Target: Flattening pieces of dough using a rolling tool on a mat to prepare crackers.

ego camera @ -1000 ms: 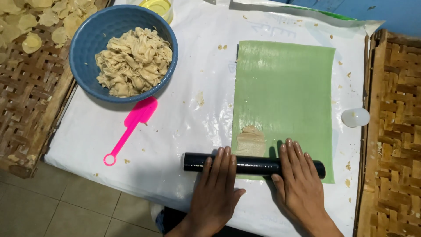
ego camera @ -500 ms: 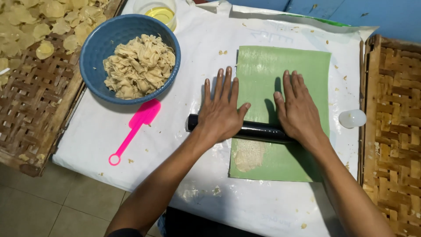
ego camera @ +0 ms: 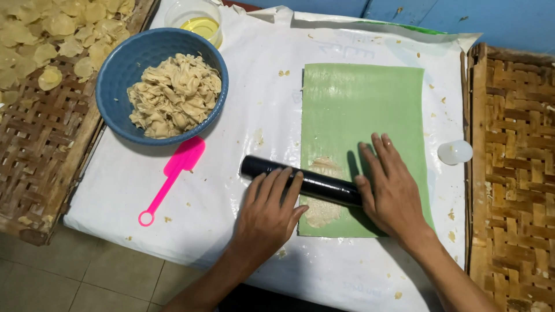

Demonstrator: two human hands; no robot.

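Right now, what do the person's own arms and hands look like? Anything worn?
Both are bare. The left hand and right hand show no gloves, rings or other jewellery. The forearms are uncovered up to the frame edge, with no sleeves, watch or bands in view. No markings can be made out.

head cam, top-down, close over table [ego camera: 266,104], one view only

We note a glossy black roller [ego camera: 303,180] on a smooth green plastic sheet [ego camera: 364,115], a matt blue plastic bowl [ego camera: 115,75], and rough woven bamboo trays [ego camera: 511,173].
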